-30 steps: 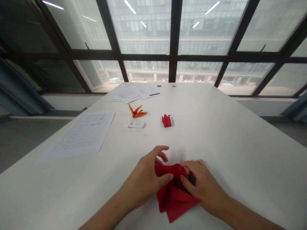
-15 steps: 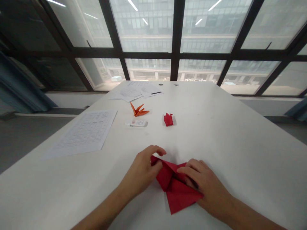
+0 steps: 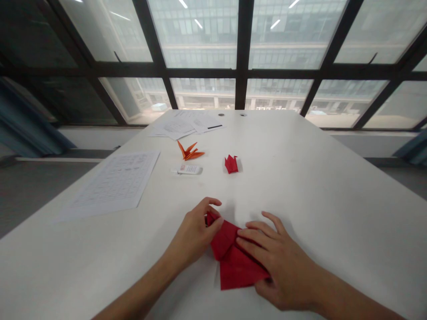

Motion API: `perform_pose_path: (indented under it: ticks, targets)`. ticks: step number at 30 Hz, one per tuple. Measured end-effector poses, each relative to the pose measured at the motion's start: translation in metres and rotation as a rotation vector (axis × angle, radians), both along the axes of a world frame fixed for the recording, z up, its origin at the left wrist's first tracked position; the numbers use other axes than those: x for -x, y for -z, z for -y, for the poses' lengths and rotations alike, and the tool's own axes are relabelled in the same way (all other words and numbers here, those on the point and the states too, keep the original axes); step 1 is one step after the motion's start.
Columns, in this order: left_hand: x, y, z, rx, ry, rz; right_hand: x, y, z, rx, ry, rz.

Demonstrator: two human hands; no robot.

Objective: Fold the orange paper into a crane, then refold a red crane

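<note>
A partly folded piece of red origami paper (image 3: 243, 269) lies at the near middle of the table, with a squarish flap at its upper left and a wider layer below. My left hand (image 3: 198, 226) pinches the paper's upper left corner between thumb and fingers. Spread over the right side of the paper, my right hand (image 3: 280, 258) presses its fingertips along a folded edge. Its little finger is lifted, and the thumb rests near the lower right corner, partly hidden. Beyond the hands stand a small red paper crane (image 3: 231, 164) and an orange paper crane (image 3: 189, 152).
A white glue bottle (image 3: 189, 170) lies in front of the orange crane. A printed sheet (image 3: 115, 184) is on the left, and more papers (image 3: 180, 126) lie at the far end of the white table (image 3: 333, 200). Large windows (image 3: 280, 35) stand behind it.
My right hand has shifted from gripping the right part of the red paper to lying over it with fingers spread. The raised right flap is now flatter. My left hand keeps its pinch.
</note>
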State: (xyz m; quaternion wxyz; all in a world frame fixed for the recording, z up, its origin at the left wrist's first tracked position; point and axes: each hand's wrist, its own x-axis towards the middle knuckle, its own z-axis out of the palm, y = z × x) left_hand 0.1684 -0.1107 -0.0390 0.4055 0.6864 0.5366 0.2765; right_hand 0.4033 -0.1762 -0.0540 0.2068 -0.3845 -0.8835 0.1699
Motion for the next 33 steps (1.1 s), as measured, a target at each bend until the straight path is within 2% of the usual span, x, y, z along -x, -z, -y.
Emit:
perform_pose_path:
  ticks: [3,7,9,13,15,18,21,24,28,33]
  targets:
    - [0.001,0.004,-0.002,-0.036,0.009,-0.014,-0.008,-0.002,-0.002,-0.016,0.003,-0.154]
    - [-0.002,0.007,0.001,-0.080,0.035,-0.052,-0.011,-0.007,0.001,-0.170,0.120,-0.430]
    - [-0.005,0.008,0.004,-0.102,0.027,-0.053,-0.005,-0.011,0.007,-0.186,0.108,-0.389]
    - [-0.008,0.008,0.007,-0.148,0.039,-0.051,0.013,-0.007,0.018,-0.230,-0.041,-0.127]
    - [-0.006,0.006,0.006,-0.127,0.086,-0.028,0.017,0.001,0.019,-0.253,-0.027,-0.010]
    - [0.000,0.002,0.003,-0.073,0.181,-0.003,0.017,0.013,0.016,-0.190,0.035,0.048]
    - [0.007,-0.002,-0.001,-0.041,0.296,0.009,0.014,0.019,0.012,-0.082,0.132,0.003]
    - [0.010,-0.002,-0.003,-0.022,0.349,0.034,0.013,0.019,0.011,-0.001,0.194,-0.071]
    - [0.004,0.008,-0.003,-0.031,0.270,0.006,0.014,0.016,0.011,0.058,0.209,-0.118]
    - [-0.006,0.023,0.000,-0.180,0.130,-0.040,0.015,0.009,0.011,0.031,0.199,-0.041]
